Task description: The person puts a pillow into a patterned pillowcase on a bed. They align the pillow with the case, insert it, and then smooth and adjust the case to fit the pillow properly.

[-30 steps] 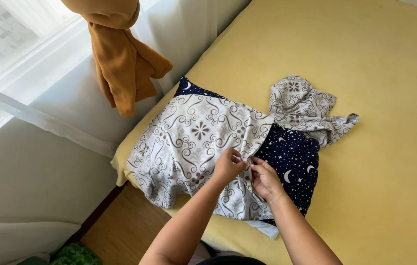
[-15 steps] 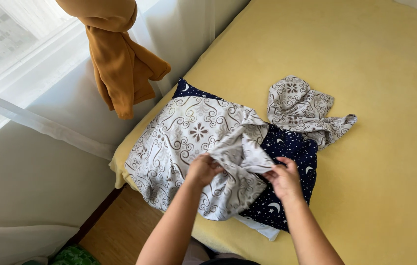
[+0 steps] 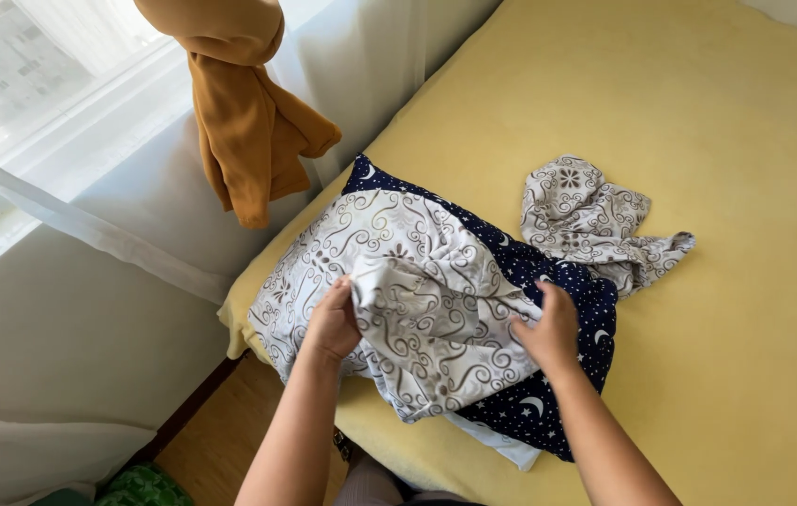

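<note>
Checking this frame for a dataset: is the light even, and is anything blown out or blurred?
Head view: daylight from the bright window at upper left, washed out there; the yellow bed sheet is evenly lit with soft shadows; both hands, left and right, and the grey swirl-patterned cloth look sharp.

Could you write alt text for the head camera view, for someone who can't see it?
Seen from above, a person's left hand and right hand grip a grey swirl-patterned cloth lying over a navy pillow with moons and stars, on a yellow bed. An orange curtain hangs knotted by the window.
</note>
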